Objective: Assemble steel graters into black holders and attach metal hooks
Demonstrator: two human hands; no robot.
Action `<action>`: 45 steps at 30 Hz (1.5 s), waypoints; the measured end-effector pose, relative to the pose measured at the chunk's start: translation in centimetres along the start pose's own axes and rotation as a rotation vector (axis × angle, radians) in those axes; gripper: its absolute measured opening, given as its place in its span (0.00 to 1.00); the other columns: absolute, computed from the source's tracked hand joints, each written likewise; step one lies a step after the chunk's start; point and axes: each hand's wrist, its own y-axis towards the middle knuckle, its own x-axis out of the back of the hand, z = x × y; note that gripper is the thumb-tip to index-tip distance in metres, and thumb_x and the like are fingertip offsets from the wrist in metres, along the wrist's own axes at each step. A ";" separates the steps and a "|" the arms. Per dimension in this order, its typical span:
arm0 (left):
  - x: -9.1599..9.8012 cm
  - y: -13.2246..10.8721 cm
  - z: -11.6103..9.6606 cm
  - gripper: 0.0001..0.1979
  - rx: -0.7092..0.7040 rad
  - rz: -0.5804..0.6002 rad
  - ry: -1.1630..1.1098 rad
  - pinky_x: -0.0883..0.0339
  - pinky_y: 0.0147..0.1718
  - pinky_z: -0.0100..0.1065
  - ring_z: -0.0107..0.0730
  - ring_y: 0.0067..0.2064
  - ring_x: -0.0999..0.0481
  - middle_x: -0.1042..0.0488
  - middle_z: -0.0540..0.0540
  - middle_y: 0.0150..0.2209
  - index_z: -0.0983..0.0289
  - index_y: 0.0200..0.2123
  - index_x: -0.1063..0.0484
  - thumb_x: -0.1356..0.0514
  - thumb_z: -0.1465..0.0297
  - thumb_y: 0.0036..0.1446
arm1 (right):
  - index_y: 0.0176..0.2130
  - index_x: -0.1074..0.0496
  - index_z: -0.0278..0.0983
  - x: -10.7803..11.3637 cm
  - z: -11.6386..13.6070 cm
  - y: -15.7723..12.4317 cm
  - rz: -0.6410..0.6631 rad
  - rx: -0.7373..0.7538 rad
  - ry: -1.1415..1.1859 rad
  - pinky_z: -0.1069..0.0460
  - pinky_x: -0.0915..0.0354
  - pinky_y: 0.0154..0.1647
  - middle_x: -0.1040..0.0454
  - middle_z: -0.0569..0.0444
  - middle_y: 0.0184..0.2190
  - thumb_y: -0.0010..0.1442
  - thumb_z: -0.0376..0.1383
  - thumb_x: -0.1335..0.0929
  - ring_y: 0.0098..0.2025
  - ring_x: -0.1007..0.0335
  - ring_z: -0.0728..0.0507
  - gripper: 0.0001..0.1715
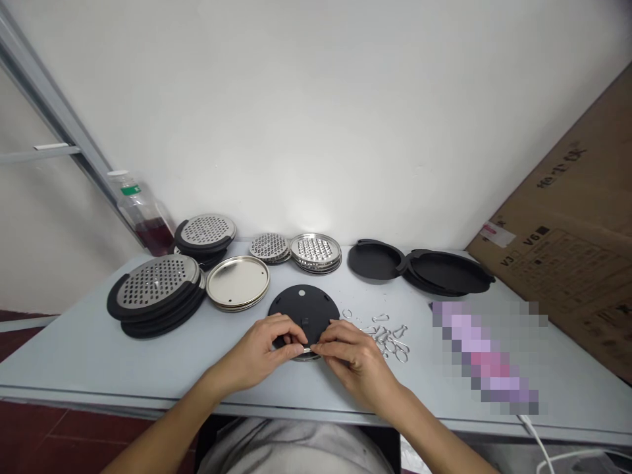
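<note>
Pinching round matte black disc (303, 307), both hands

Cardboard box (582, 217): "V6", "V3" printed near white label (495, 232); larger characters unreadable.

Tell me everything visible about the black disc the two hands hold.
The black disc is round, matte, plastic-looking, with rim notches, a pale dot near its far edge and a small square mark at centre. It lies on the grey table; left hand and right hand pinch its near edge, where a metal rim shows beneath.
</note>
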 end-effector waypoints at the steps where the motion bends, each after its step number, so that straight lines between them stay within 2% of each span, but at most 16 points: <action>1: 0.1 0.0 0.1 0.06 -0.002 0.012 0.006 0.29 0.40 0.32 0.31 0.38 0.25 0.24 0.51 0.37 0.59 0.42 0.23 0.38 0.70 0.63 | 0.41 0.20 0.42 0.0 0.0 0.0 -0.001 0.000 0.000 0.42 0.28 0.47 0.21 0.51 0.33 0.63 0.28 0.32 0.37 0.27 0.43 0.13; 4: 0.5 0.0 0.2 0.14 -0.002 0.038 0.057 0.28 0.46 0.35 0.33 0.47 0.24 0.26 0.55 0.51 0.56 0.52 0.26 0.39 0.68 0.64 | 0.40 0.20 0.41 -0.1 0.0 0.0 -0.006 0.017 0.000 0.43 0.28 0.47 0.21 0.51 0.33 0.63 0.27 0.32 0.38 0.27 0.43 0.12; 6: 0.6 -0.1 0.2 0.18 -0.014 0.054 0.111 0.29 0.53 0.39 0.37 0.55 0.28 0.33 0.56 0.61 0.54 0.57 0.29 0.40 0.67 0.65 | 0.40 0.20 0.40 -0.1 0.0 0.0 -0.012 0.033 0.001 0.43 0.28 0.47 0.22 0.51 0.32 0.63 0.27 0.32 0.38 0.28 0.43 0.12; 8: 0.5 -0.1 0.2 0.19 -0.047 0.061 0.171 0.34 0.59 0.45 0.40 0.61 0.33 0.36 0.55 0.64 0.52 0.59 0.30 0.40 0.67 0.65 | 0.39 0.20 0.40 -0.2 0.1 0.0 -0.014 0.032 0.002 0.42 0.29 0.47 0.22 0.51 0.32 0.63 0.27 0.32 0.37 0.28 0.43 0.12; 11: 0.1 0.0 0.4 0.18 -0.088 0.023 0.230 0.38 0.61 0.51 0.41 0.63 0.36 0.32 0.55 0.62 0.53 0.59 0.30 0.42 0.67 0.67 | 0.39 0.20 0.40 -0.2 0.2 0.0 -0.016 0.023 0.003 0.42 0.29 0.47 0.22 0.51 0.32 0.63 0.27 0.32 0.37 0.29 0.43 0.12; 14: -0.3 0.1 0.7 0.17 -0.086 0.001 0.248 0.40 0.62 0.54 0.42 0.66 0.39 0.31 0.55 0.61 0.54 0.58 0.29 0.43 0.66 0.67 | 0.39 0.20 0.40 -0.3 0.2 0.0 -0.018 0.024 0.009 0.42 0.29 0.47 0.23 0.51 0.32 0.63 0.27 0.32 0.37 0.29 0.43 0.13; 19: 0.3 0.6 0.9 0.16 -0.045 0.069 0.268 0.60 0.67 0.63 0.46 0.69 0.43 0.34 0.55 0.64 0.53 0.55 0.27 0.41 0.62 0.65 | 0.40 0.20 0.40 -0.3 0.1 -0.1 -0.008 0.019 0.020 0.42 0.30 0.48 0.23 0.51 0.33 0.62 0.25 0.33 0.38 0.29 0.43 0.15; 26: 1.7 1.7 0.3 0.25 -0.011 0.235 0.276 0.74 0.69 0.56 0.47 0.72 0.53 0.46 0.52 0.70 0.50 0.60 0.31 0.41 0.52 0.62 | 0.39 0.20 0.40 -0.2 0.2 -0.3 0.015 0.001 0.031 0.40 0.32 0.54 0.23 0.51 0.34 0.60 0.23 0.33 0.38 0.28 0.43 0.15; 36: 2.5 1.9 0.9 0.25 0.005 0.334 0.250 0.73 0.69 0.56 0.45 0.73 0.60 0.51 0.49 0.72 0.46 0.62 0.35 0.41 0.54 0.63 | 0.42 0.21 0.40 -0.3 0.0 -0.3 -0.004 0.013 0.019 0.41 0.30 0.50 0.23 0.50 0.34 0.62 0.25 0.34 0.38 0.28 0.43 0.15; 42: 2.1 1.6 1.2 0.23 -0.013 0.302 0.264 0.74 0.69 0.56 0.42 0.73 0.61 0.52 0.47 0.72 0.46 0.63 0.36 0.44 0.55 0.66 | 0.40 0.21 0.38 -0.4 0.1 -0.3 -0.001 0.004 0.036 0.41 0.31 0.51 0.24 0.50 0.34 0.61 0.24 0.33 0.38 0.29 0.43 0.14; 45: 1.9 1.5 1.3 0.23 -0.012 0.294 0.265 0.73 0.69 0.56 0.42 0.73 0.60 0.52 0.47 0.72 0.46 0.63 0.36 0.43 0.55 0.66 | 0.39 0.21 0.38 -0.4 0.2 -0.3 0.012 -0.014 0.040 0.42 0.30 0.48 0.24 0.50 0.33 0.62 0.25 0.33 0.37 0.30 0.44 0.13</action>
